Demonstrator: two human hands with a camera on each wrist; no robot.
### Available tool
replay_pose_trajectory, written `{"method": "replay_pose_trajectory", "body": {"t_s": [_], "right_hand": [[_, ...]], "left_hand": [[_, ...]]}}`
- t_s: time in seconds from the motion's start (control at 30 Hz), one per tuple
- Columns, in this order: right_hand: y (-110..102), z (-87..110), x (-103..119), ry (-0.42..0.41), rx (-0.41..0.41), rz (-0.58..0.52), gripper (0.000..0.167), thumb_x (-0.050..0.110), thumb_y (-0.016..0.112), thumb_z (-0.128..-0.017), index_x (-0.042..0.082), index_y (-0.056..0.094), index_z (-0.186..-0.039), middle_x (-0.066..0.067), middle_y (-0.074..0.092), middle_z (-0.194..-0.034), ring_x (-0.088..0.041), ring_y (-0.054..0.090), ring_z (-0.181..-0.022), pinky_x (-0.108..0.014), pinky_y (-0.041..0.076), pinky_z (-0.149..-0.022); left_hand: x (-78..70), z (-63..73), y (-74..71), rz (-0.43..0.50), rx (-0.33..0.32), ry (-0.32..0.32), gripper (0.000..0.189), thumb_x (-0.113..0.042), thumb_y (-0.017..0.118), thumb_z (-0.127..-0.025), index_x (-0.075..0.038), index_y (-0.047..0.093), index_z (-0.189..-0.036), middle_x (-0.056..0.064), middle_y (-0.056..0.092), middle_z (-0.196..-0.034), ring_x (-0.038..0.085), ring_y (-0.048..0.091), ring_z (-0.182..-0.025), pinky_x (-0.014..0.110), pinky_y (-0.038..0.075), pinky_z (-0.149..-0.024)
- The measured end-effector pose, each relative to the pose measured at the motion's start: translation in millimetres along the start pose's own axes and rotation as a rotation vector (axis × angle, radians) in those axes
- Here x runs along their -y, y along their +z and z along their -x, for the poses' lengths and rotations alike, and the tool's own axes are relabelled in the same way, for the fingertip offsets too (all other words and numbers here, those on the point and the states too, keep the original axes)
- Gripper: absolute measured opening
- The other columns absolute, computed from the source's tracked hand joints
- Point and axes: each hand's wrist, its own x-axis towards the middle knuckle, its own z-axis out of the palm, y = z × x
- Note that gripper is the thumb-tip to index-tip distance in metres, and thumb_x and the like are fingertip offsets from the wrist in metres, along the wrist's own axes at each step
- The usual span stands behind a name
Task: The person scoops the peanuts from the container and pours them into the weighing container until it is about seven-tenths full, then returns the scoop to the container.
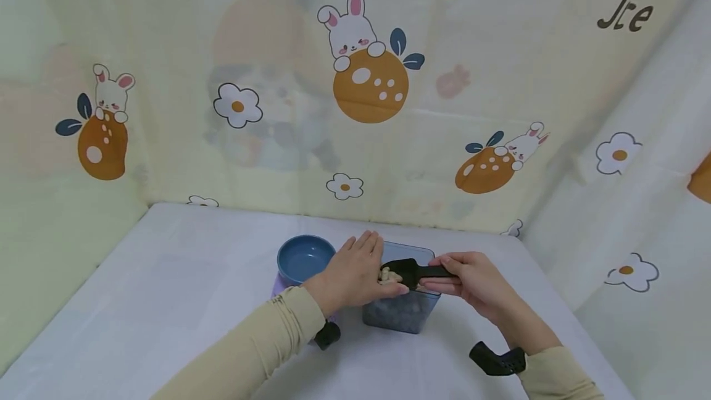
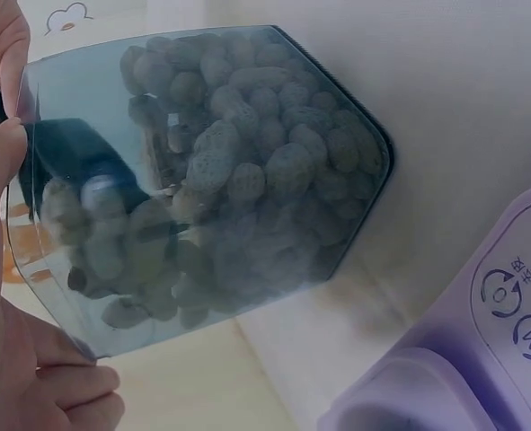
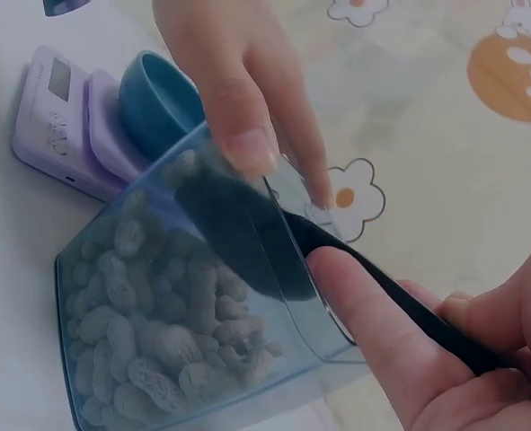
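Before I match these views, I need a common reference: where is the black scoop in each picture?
Head: scoop, right of centre, lower half.
Left wrist: scoop, at left, seen through the container.
Right wrist: scoop, middle toward lower right.
Shared landmark: translucent container of peanuts.

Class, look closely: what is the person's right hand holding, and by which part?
The right hand holds the black scoop, gripping it by its handle.

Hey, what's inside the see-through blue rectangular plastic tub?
Pale, knobbly peanuts in their shells form a pile, and a black plastic scoop holds more near the top. The pile's middle can't be seen because the outer peanuts cover it.
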Motion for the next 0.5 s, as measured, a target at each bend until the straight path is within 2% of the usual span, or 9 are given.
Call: {"method": "replay_pose_trajectory", "body": {"t_s": [0.17,0.5], "right_hand": [[-6,-0.7,-2,0.003,0.020,-0.037,0.046,0.014,0.034,-0.109,-0.022,0.035,-0.138,-0.021,0.056,-0.123,-0.022,0.073,-0.102,-0.033,0.057,-0.091],[-16,3.6,-5,0.034,-0.012,-0.138,0.045,0.012,0.036,-0.108,-0.020,0.035,-0.139,-0.014,0.064,-0.118,-0.021,0.074,-0.100,-0.033,0.057,-0.091]], "left_hand": [[0.4,-0.5,1.6,-0.022,-0.012,-0.002,0.099,-0.076,0.041,-0.091,-0.003,0.026,-0.156,0.013,0.027,-0.163,0.025,0.023,-0.153,0.044,0.025,-0.124],[-0.3,-1.0,1.7,-0.019,-0.002,-0.004,0.100,-0.077,0.041,-0.090,-0.004,0.025,-0.157,0.013,0.026,-0.164,0.025,0.022,-0.153,0.043,0.024,-0.124]]}}
